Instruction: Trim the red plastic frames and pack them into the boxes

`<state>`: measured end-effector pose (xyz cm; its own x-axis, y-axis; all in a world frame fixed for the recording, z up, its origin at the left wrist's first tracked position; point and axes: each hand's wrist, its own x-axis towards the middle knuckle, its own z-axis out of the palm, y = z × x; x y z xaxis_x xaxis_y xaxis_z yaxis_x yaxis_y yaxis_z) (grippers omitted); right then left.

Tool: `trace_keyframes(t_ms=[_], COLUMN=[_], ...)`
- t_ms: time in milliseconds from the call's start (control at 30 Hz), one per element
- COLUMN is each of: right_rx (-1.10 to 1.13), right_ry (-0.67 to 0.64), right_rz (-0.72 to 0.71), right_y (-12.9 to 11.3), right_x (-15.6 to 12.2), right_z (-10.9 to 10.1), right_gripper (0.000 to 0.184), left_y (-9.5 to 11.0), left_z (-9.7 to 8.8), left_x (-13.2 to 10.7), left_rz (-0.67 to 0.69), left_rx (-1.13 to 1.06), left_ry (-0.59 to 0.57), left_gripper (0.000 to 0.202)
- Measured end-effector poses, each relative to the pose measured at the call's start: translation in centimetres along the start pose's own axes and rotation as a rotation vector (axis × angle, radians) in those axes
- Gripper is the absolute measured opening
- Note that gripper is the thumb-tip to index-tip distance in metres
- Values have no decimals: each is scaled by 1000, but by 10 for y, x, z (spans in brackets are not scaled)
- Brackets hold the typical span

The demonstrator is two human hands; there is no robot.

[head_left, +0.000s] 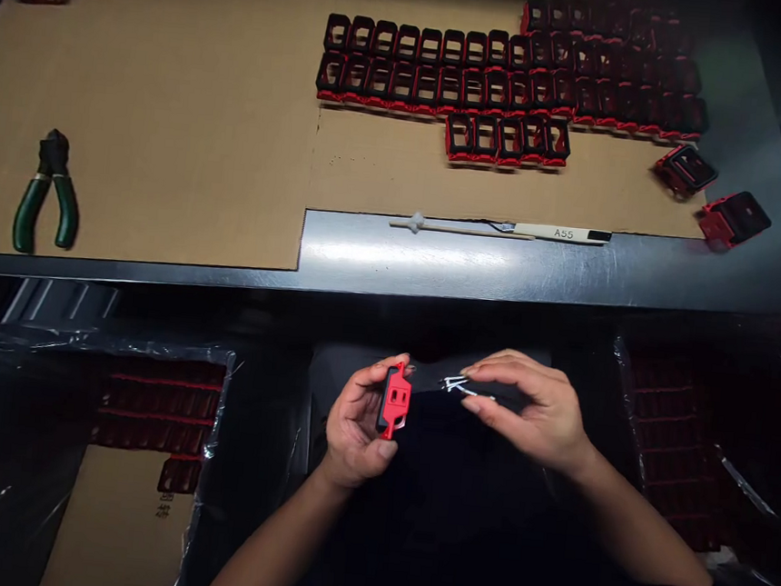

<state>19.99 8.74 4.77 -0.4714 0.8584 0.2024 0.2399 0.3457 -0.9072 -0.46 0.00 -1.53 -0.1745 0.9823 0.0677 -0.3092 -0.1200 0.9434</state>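
Note:
My left hand [357, 422] grips a red and black plastic part [396, 401] upright in its fingers, with two small openings showing on the red face. My right hand [523, 412] is held level just to the right of that part. Its fingertips pinch a thin white metal clip [457, 385], which is small and partly blurred. The clip's tip points toward the plastic part, with a small gap between them. Both hands are above a dark surface in front of the steel table edge.
Rows of red and black frames [442, 86] stand on brown cardboard [172, 128] on a steel table [434, 260]. Green-handled pliers [48, 195], a labelled A55 marker [563, 233] and a thin stick [461, 230] lie there. Plastic-lined boxes [155, 405] of red parts flank my hands.

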Motion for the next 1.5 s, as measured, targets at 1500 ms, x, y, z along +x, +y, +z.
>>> trace_keyframes(t_ms=[1500], right_rx=[942], right_ry=[-385], right_rz=[799], right_y=[10], right_x=[-8], right_z=[42], right_gripper=[39], left_y=[-6], left_z=[7], left_x=[-4], left_rz=[339], left_rx=[266], left_ry=[-136], left_gripper=[72])
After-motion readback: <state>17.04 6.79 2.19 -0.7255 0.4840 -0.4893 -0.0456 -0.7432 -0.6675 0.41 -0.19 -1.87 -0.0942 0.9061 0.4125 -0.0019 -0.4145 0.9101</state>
